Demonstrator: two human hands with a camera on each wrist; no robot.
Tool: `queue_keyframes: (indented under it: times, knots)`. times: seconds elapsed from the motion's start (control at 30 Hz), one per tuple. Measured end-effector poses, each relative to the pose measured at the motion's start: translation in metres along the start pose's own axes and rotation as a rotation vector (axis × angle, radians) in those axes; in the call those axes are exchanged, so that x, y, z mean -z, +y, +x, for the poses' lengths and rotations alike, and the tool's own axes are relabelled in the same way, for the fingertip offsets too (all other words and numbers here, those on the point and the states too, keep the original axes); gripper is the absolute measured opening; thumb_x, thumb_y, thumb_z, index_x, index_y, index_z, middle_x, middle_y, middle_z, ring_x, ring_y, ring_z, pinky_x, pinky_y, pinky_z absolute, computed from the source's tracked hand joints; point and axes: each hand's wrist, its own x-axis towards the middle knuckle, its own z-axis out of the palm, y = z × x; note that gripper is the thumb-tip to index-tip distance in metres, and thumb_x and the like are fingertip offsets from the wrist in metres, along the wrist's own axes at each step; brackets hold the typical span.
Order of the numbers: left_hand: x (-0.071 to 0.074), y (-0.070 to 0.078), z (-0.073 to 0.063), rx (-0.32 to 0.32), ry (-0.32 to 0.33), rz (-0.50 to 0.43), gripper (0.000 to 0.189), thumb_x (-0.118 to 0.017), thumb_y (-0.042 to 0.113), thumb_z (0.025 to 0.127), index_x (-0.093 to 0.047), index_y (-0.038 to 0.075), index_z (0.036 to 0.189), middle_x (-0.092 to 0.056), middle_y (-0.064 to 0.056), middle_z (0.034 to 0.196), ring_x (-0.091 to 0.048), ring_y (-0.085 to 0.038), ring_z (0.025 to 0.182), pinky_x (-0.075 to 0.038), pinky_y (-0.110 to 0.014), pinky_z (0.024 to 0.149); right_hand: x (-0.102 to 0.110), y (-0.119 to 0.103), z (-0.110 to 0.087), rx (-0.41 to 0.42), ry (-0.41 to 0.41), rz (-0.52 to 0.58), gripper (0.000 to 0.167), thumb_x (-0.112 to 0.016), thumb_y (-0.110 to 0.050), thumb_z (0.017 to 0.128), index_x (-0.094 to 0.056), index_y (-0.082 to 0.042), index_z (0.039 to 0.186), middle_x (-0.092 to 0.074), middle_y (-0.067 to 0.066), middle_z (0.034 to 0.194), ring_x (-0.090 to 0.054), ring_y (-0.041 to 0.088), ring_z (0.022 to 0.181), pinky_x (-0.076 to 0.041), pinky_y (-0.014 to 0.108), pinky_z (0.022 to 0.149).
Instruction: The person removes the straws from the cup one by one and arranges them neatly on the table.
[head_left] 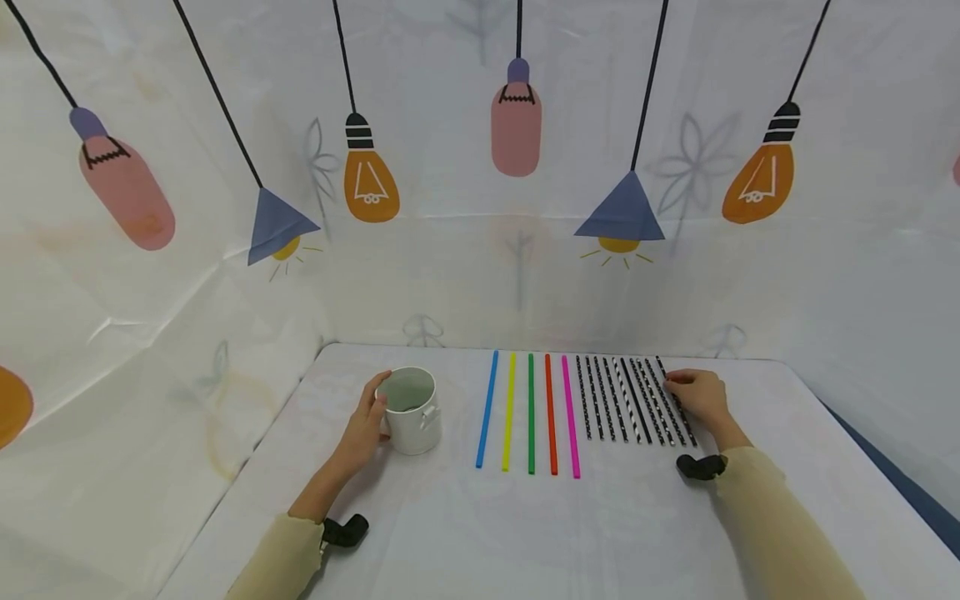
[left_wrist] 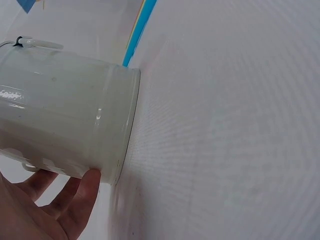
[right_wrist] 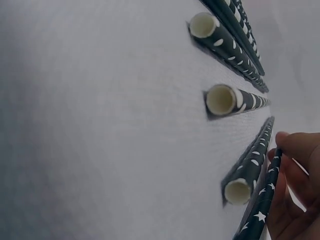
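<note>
A small white bucket (head_left: 415, 429) with little side loops stands upright on the left of the white table (head_left: 525, 533). My left hand (head_left: 363, 429) grips its left side; in the left wrist view the fingertips (left_wrist: 90, 182) rest low against its wall. At the right end of a row of black-and-white patterned paper straws (head_left: 618, 400), my right hand (head_left: 699, 395) pinches the outermost one. That black straw with white stars (right_wrist: 265, 205) sits between thumb and fingers in the right wrist view, beside a dotted straw (right_wrist: 250, 167).
Blue (head_left: 487, 408), yellow (head_left: 509, 412), green (head_left: 531, 414), red (head_left: 551, 414) and pink (head_left: 571, 417) straws lie side by side between the bucket and the patterned straws. Behind the table hangs a white sheet (head_left: 450, 275) printed with lamps.
</note>
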Motion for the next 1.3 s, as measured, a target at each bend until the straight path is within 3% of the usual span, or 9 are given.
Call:
queue_keyframes:
  times: [0.1,0.3,0.83,1.3]
  knots:
    - [0.0,-0.01,0.002,-0.006,0.008,0.002,0.044,-0.028,0.022,0.108,-0.023,0.02,0.152,-0.026,-0.023,0.153,-0.038,-0.053,0.126,-0.055,-0.055,0.068,0.0,-0.001,0.0,-0.002,-0.002,-0.003,0.034,-0.062,-0.02,0.095,-0.065,0.006,0.117,-0.064,0.027,0.112,-0.062,0.035,0.092,-0.051,0.046,0.076]
    - [0.002,0.022,-0.006,0.002,-0.013,0.012,0.046,-0.028,0.017,0.107,-0.022,0.009,0.152,-0.024,-0.028,0.152,-0.037,-0.055,0.126,-0.054,-0.059,0.071,0.0,0.0,0.0,-0.008,-0.005,0.0,0.034,-0.063,-0.02,0.094,-0.066,0.006,0.116,-0.065,0.026,0.11,-0.062,0.035,0.091,-0.05,0.046,0.077]
    - [0.001,0.022,-0.008,0.013,-0.012,0.003,0.046,-0.028,0.021,0.107,-0.022,0.01,0.152,-0.023,-0.029,0.152,-0.037,-0.054,0.126,-0.054,-0.059,0.071,0.0,-0.001,0.001,-0.021,-0.021,-0.013,0.034,-0.063,-0.02,0.094,-0.066,0.007,0.114,-0.066,0.025,0.105,-0.063,0.032,0.084,-0.051,0.042,0.07]
    - [0.001,0.022,-0.008,0.014,-0.002,0.015,0.045,-0.028,0.022,0.108,-0.023,0.011,0.151,-0.025,-0.028,0.152,-0.039,-0.052,0.125,-0.054,-0.058,0.072,-0.003,-0.003,0.002,-0.036,0.001,-0.02,0.032,-0.062,-0.018,0.094,-0.067,0.007,0.113,-0.065,0.026,0.107,-0.062,0.035,0.089,-0.05,0.045,0.073]
